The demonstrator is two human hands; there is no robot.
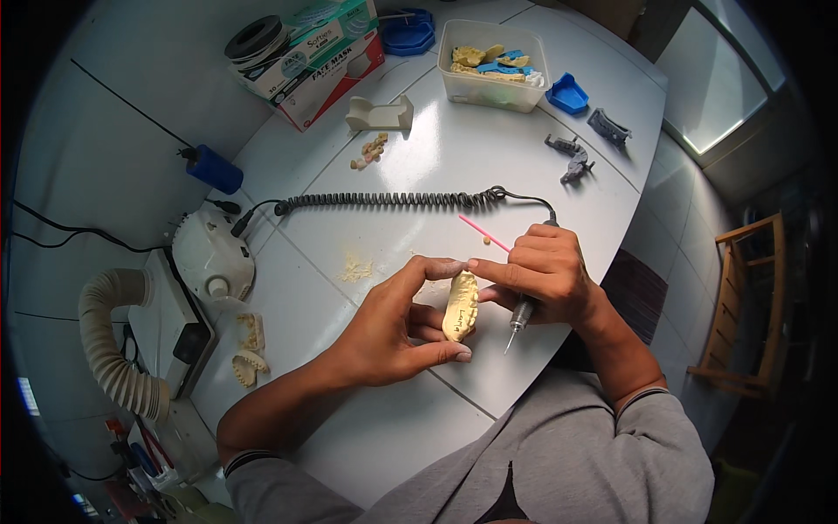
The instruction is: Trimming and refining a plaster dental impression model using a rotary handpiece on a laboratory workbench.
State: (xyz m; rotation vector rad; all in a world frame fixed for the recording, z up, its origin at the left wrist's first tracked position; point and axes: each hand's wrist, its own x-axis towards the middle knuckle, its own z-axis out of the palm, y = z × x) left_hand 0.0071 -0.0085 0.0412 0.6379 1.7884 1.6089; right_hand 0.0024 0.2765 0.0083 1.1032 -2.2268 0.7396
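My left hand point(397, 323) grips a pale yellow plaster dental model point(459, 307) by its ends, between thumb and fingers. Handwriting marks the model's flat side, and its row of teeth faces right. In my right hand point(546, 271) is a handpiece point(522, 313) with a thin bur pointing down toward me, its tip apart from the model. The right index finger touches the model's far end, beside a left fingertip. A pink stick point(483, 232) lies just beyond the right hand, near a small tan piece point(486, 240).
A coiled black cord point(393, 200) crosses the table from the white control unit point(214, 253) to the handpiece. More models point(250, 365) lie at left. Tooth-like pieces point(370, 152), a tub of models point(493, 94), grey frames point(572, 159) and mask boxes point(327, 65) stand farther back.
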